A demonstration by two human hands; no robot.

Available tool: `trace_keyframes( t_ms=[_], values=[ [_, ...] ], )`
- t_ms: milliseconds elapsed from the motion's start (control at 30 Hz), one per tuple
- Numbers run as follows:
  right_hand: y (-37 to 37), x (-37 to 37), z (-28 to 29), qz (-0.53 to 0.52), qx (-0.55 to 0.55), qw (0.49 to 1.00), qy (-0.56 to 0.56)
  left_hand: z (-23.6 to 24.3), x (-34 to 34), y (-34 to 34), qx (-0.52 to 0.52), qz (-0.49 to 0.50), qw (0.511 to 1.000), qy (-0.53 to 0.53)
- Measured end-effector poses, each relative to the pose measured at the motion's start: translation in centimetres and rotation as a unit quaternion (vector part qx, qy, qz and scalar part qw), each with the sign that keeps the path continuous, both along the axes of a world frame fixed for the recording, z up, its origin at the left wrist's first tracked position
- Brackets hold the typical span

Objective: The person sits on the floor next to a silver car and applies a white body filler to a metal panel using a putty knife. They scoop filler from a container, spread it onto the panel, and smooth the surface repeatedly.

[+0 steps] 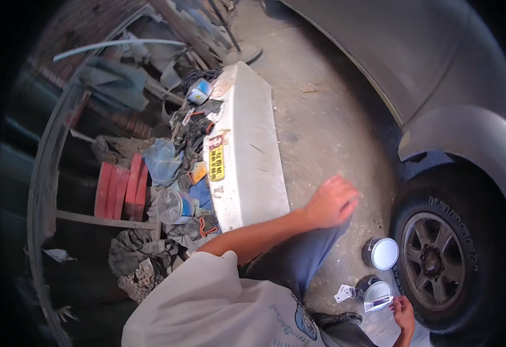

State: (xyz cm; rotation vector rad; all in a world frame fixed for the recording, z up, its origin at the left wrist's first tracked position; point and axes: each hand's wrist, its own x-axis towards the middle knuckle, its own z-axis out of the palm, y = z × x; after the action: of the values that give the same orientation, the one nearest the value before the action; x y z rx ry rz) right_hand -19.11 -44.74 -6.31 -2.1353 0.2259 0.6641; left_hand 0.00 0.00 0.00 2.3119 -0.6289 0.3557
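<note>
At the lower right, my right hand (403, 315) is closed on the edge of a small flat white scraper (378, 302). The scraper lies across the pale lid of a dark tin (370, 285), or just above it; I cannot tell whether they touch. A second dark tin with a pale lid (384, 253) stands just beyond, near the wheel. A small white printed card or label (344, 294) is beside the nearer tin. My left hand (331, 202) is over my bent knee, its fingers blurred and partly turned away, with nothing visible in it.
A grey vehicle's body (403, 52) and black tyre (400, 231) rise on the right. To the left, a long pale panel (253, 150) lies on the concrete floor (310, 121). Beyond it are rags, a blue-labelled tin (175, 206), red blocks (112, 189) and a wooden frame (53, 191).
</note>
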Motion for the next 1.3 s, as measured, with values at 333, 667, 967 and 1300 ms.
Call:
trace_keyframes(
  t_ms=[333, 667, 967, 1300],
  values=[
    [-5.3, -8.6, 2.9, -0.068, -0.122, 0.99, -0.006, -2.0, 5.5, 39.3, 0.196, 0.532, 0.807, 0.164],
    [2.5, -10.1, 7.1, -0.127, -0.108, 0.986, 0.014, -5.7, 4.5, 46.2, 0.096, 0.548, 0.814, 0.165],
    [9.4, -4.1, 13.1, -0.126, -0.046, 0.976, -0.173, 4.9, 4.3, 44.6, -0.376, 0.42, 0.822, 0.085],
    [21.7, 1.3, 20.0, -0.203, 0.131, 0.896, -0.372, 11.5, -1.4, 3.7, -0.416, -0.24, 0.712, 0.513]
  ],
)
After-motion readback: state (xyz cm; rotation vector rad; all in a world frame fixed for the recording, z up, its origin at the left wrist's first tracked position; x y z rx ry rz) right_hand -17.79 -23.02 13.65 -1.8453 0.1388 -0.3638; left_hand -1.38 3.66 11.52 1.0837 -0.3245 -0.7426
